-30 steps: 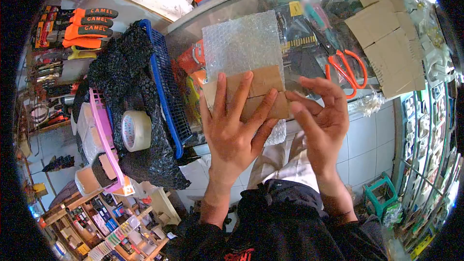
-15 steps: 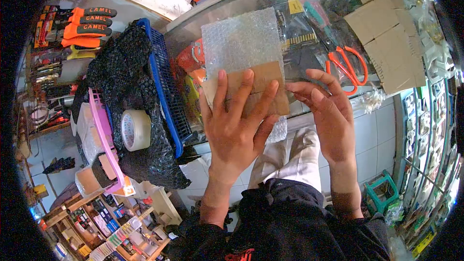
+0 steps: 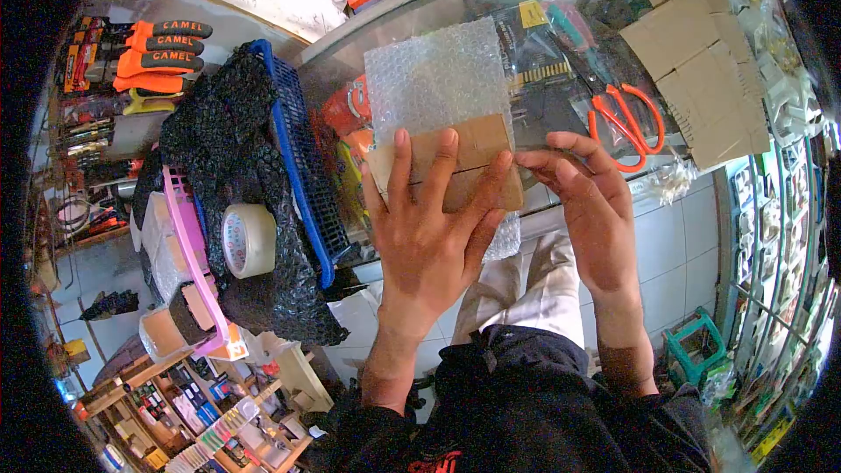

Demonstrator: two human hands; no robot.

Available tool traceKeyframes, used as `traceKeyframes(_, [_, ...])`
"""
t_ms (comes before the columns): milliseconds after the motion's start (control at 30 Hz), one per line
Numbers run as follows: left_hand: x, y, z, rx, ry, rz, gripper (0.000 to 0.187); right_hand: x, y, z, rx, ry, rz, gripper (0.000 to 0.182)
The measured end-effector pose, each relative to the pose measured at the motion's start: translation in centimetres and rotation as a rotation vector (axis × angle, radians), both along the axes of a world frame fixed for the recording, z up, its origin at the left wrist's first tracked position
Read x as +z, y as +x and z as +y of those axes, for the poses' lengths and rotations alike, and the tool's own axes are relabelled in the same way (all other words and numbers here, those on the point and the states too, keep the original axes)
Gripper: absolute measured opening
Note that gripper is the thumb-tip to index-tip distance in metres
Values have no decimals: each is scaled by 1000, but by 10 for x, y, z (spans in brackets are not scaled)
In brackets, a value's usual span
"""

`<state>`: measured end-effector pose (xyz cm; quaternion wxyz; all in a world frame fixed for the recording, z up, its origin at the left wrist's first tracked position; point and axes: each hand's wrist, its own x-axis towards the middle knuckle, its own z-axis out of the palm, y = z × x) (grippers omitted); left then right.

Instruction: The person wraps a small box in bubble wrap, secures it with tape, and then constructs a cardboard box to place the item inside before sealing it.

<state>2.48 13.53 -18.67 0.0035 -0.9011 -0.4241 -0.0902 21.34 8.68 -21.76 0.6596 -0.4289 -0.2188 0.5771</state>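
A folded piece of brown cardboard (image 3: 469,136) lies on a sheet of bubble wrap (image 3: 436,70) on the glass counter. Spread fingers of my left hand (image 3: 429,223) press flat on the cardboard, holding nothing. At its right edge is my right hand (image 3: 596,219), fingers bent and apart, the fingertips close to the cardboard's side. Orange-handled scissors (image 3: 632,127) rest on the counter beyond my right hand. The lower end of the bubble wrap shows past the cardboard, below my left thumb.
To the left, a blue basket (image 3: 298,158) is partly covered by black bubble wrap (image 3: 223,123), with a roll of clear tape (image 3: 249,240) on it. A pink basket (image 3: 186,236) stands beside it. Flattened cardboard (image 3: 701,70) lies at the right end of the counter.
Both hands stay in nearly the same place. The right fingertips have shifted slightly left at the cardboard's edge, and the whole view has moved a little.
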Motion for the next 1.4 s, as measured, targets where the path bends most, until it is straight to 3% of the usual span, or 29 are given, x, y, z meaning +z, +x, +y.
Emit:
traceKeyframes(500, [-1, 0, -1, 5, -45, -60, 48, 6, -16, 14, -144, -280, -73, 42])
traceKeyframes(1100, [-3, 1, -3, -19, 15, -40, 51, -14, -39, 17, -305, -37, -314, 38])
traceKeyframes(1333, [1, 5, -5, -15, 27, -60, 49, -25, -28, 19, -187, -53, -224, 62])
traceKeyframes(1400, [1, 4, -7, -24, 23, -75, 47, -26, -22, 17, -185, -6, -423, 61])
